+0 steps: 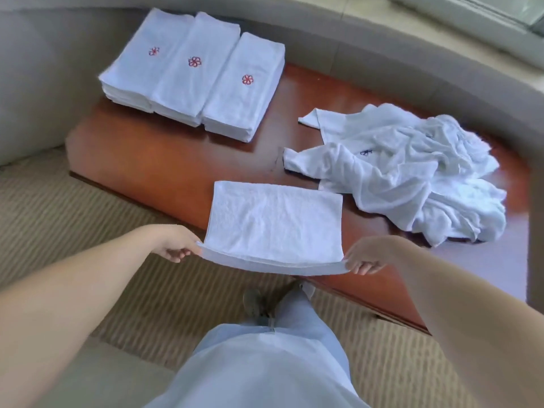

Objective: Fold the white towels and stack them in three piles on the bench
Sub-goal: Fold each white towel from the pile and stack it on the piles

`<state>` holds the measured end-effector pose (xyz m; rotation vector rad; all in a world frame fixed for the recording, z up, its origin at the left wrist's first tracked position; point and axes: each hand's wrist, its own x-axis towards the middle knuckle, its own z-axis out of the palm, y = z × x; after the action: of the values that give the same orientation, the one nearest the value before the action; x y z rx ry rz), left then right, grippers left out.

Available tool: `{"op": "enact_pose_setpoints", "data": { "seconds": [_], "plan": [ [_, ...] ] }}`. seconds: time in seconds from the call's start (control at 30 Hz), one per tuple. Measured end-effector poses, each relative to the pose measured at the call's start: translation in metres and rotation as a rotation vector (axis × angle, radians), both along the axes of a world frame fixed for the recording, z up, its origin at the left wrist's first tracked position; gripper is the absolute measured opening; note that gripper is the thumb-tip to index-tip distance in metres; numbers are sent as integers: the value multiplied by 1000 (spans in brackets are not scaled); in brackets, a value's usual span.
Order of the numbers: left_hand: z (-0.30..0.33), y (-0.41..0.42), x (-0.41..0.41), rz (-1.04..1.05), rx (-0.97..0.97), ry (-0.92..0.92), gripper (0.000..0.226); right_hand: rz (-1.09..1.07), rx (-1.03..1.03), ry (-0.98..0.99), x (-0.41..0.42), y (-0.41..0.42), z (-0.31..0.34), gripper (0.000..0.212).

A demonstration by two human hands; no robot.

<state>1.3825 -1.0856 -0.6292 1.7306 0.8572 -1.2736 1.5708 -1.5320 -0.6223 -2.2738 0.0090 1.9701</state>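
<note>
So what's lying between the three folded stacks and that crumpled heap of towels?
Nothing: the head view shows only bare bench between the stacks and the heap.

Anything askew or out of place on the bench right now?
Nothing damaged or spilled. The three stacks sit neat, side by side. The only mess is the crumpled unfolded pile on the right of the bench. Both hands, left and right, pinch a half-folded towel.

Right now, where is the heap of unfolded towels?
In the head view, the heap of unfolded towels lies on the bench's right side, beyond the right hand.
</note>
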Motion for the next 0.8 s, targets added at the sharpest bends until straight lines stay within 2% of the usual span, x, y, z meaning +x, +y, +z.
{"op": "enact_pose_setpoints", "data": {
  "seconds": [0.1,0.23,0.33,0.43,0.53,0.8],
  "plan": [
    [2,4,3,66,-17,30,29,-59,-14,37,6,0,-3,38],
    [4,11,23,101,-4,-78,24,-92,57,-73,31,8,3,31],
    [3,17,46,111,59,-213,15,-141,128,-272,49,12,1,20],
    [-8,19,71,168,180,-415,16,-110,215,-563,64,15,-11,10],
    [-20,11,97,97,335,-594,28,-78,280,-749,73,25,-35,20],
    [-72,10,144,90,453,-544,25,-155,228,-854,92,42,-89,20]
  ]
}}
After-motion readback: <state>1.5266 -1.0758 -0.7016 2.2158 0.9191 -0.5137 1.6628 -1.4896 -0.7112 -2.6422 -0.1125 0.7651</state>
